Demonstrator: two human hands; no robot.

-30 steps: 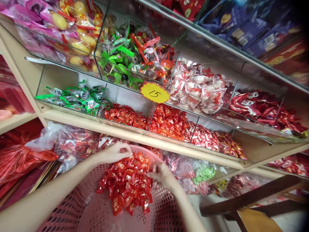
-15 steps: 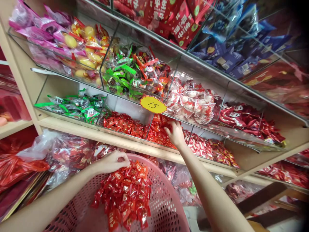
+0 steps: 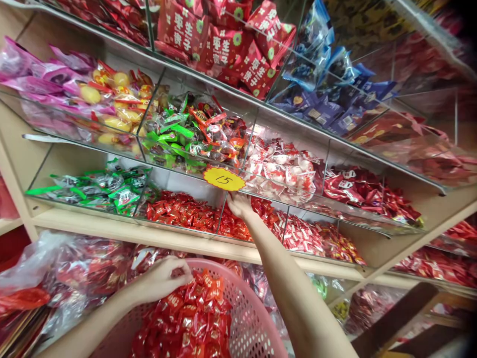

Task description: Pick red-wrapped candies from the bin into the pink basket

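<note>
A pink perforated plastic basket point(image 3: 257, 320) is at the bottom centre, with a heap of red-wrapped candies point(image 3: 190, 318) inside. My left hand point(image 3: 167, 278) is curled at its upper left rim beside the heap, thumb and forefinger forming a loop; the fingertips are partly hidden. My right hand point(image 3: 240, 205) reaches into a bottom-shelf compartment of small red-wrapped candies point(image 3: 231, 223). Its fingers point in beneath the yellow price tag point(image 3: 224, 179) marked 15, and their tips are hidden, so I cannot tell whether they hold a candy.
Clear dividers split the shelves, with green-wrapped candies point(image 3: 108, 191), red-and-white candies point(image 3: 301, 231) and pink-white candies point(image 3: 279, 164) nearby. The clear upper tray's front edge point(image 3: 179, 169) overhangs my right hand. Plastic bags point(image 3: 82, 268) lie left of the basket; dark wooden bars point(image 3: 398, 318) stand lower right.
The view has shifted, with the shelves now lower and further left. My right hand has moved left and deeper into its compartment, under the tag. My left hand stays at the basket.
</note>
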